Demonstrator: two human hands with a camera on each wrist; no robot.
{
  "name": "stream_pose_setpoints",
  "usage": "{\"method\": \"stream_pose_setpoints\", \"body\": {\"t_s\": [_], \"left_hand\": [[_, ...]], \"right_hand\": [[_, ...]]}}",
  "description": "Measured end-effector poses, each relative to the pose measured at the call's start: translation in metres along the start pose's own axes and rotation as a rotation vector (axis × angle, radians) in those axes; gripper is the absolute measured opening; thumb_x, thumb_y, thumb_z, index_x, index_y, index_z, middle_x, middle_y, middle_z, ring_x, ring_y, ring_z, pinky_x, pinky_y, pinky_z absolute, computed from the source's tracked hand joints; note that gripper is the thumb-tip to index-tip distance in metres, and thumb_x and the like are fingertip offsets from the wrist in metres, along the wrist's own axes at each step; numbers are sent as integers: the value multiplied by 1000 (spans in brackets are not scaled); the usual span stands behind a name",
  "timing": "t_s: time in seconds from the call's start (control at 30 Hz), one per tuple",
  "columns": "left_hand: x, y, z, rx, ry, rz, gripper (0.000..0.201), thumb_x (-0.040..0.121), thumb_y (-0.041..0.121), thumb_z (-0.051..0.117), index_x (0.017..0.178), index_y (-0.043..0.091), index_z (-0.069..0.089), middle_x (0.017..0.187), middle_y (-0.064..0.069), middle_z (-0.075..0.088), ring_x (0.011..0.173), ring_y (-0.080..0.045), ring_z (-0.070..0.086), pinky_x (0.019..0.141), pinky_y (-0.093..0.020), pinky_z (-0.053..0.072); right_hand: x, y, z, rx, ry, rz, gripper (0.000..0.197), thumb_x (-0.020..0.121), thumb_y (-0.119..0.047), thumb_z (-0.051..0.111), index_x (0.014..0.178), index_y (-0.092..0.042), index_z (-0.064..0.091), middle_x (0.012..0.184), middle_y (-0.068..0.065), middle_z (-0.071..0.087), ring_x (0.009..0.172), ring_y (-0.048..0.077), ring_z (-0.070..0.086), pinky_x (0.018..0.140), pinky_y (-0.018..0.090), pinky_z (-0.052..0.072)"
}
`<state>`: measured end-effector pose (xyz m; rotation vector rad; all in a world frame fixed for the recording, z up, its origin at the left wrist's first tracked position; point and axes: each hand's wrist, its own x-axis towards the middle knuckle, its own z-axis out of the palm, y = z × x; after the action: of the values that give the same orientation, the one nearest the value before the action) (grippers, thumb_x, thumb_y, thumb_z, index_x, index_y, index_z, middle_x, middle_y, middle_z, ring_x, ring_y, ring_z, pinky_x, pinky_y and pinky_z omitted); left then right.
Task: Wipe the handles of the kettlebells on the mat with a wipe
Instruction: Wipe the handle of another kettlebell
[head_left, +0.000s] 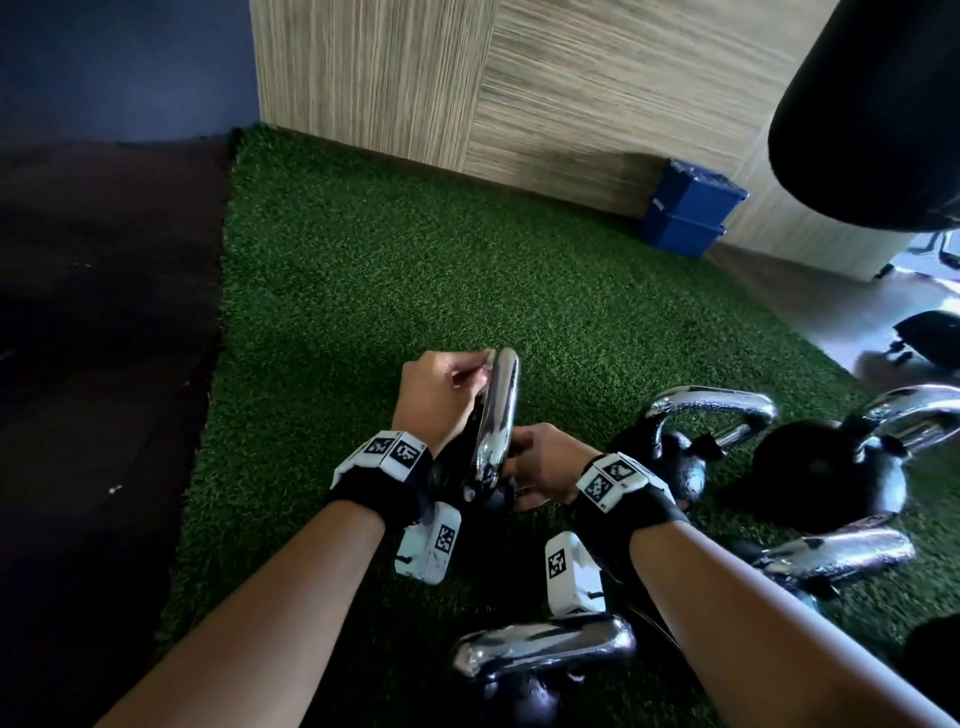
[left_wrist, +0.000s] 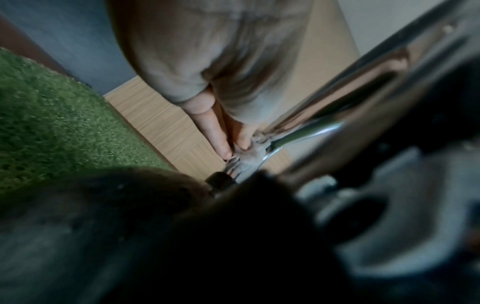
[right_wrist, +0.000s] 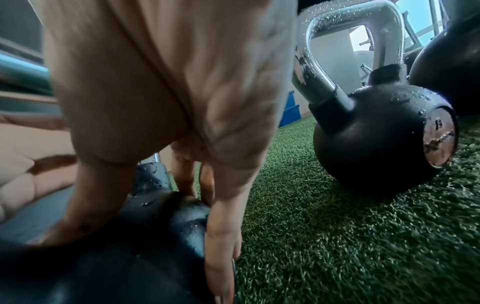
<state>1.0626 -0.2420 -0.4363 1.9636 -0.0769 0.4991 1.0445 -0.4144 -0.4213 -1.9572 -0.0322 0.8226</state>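
Observation:
On the green turf mat a black kettlebell with a chrome handle stands in the middle. My left hand pinches a small crumpled wipe against the top of that handle; the wrist view shows the wipe bunched on the chrome handle under my fingertips. My right hand grips the kettlebell low down, its fingers curled over the black ball. Most of the ball is hidden by both hands in the head view.
Several more kettlebells lie close by: one and another to the right, one near my forearms. Blue boxes stand by the wood wall. A black punching bag hangs at upper right. Dark flooring borders the mat on the left.

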Motion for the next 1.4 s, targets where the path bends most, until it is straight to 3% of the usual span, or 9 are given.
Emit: {"method": "stream_pose_setpoints", "body": {"t_s": [0.1,0.2,0.27,0.43,0.57,0.83,1.03,1.23,1.4], "left_hand": [[1,3,-2,-115,-4,-66,21,92,15,76,113,14,79,108,1,79,83,7,69,81,-3,51],[6,8,-8,-361,-54,-120,32,93,23,76,120,5,75,114,-8,77,102,-14,75,90,-29,60],[4,10,-14,-471,-108,-143,34,92,20,76,122,3,73,115,-10,77,102,-14,76,87,-29,62],[-11,8,-30,-773,-264,-261,28,88,14,76,117,11,75,112,-3,78,106,-17,75,82,-25,61],[-6,17,-29,-815,-216,-323,18,87,5,75,105,9,77,102,-8,80,92,-15,78,76,-24,62],[-9,16,-57,-694,-439,-337,26,61,16,88,87,15,84,92,-13,80,82,-17,78,71,-21,62],[-37,15,-67,-683,-516,-326,35,61,21,90,94,13,83,96,-14,80,85,-19,78,73,-22,62],[-70,15,-77,-572,-444,-195,31,67,17,88,98,12,83,96,-10,81,88,-17,78,81,-22,60],[-85,16,-81,-413,-435,-114,31,70,21,89,100,14,83,95,0,81,93,-17,78,86,-22,59]], "right_hand": [[-2,-3,-2,-10,-12,3,27,87,-2,69,112,-14,71,100,17,75,71,22,68,51,28,53],[-5,-4,-1,17,-12,-3,20,90,-1,69,103,-16,70,114,28,71,74,28,62,49,29,49],[-6,-3,-2,27,-21,-22,19,88,-1,70,96,-19,70,116,31,69,71,27,60,49,29,46],[3,0,-5,16,6,0,18,87,-3,72,97,-17,73,96,12,78,69,23,71,52,32,58],[8,3,-5,27,2,7,20,77,-6,77,94,-16,74,81,5,78,61,15,73,53,31,62],[4,-2,-3,4,6,20,39,63,-19,76,101,-14,72,78,6,74,65,21,67,67,39,59],[5,-4,-5,-71,47,40,28,83,1,71,111,-4,71,103,24,74,81,33,70,92,64,54],[5,-7,-3,-59,24,55,42,58,-14,73,100,-13,73,80,9,75,65,22,70,81,52,61],[8,-2,-5,-32,10,41,34,65,-13,77,98,-15,74,83,7,78,64,17,73,60,33,63]]}}
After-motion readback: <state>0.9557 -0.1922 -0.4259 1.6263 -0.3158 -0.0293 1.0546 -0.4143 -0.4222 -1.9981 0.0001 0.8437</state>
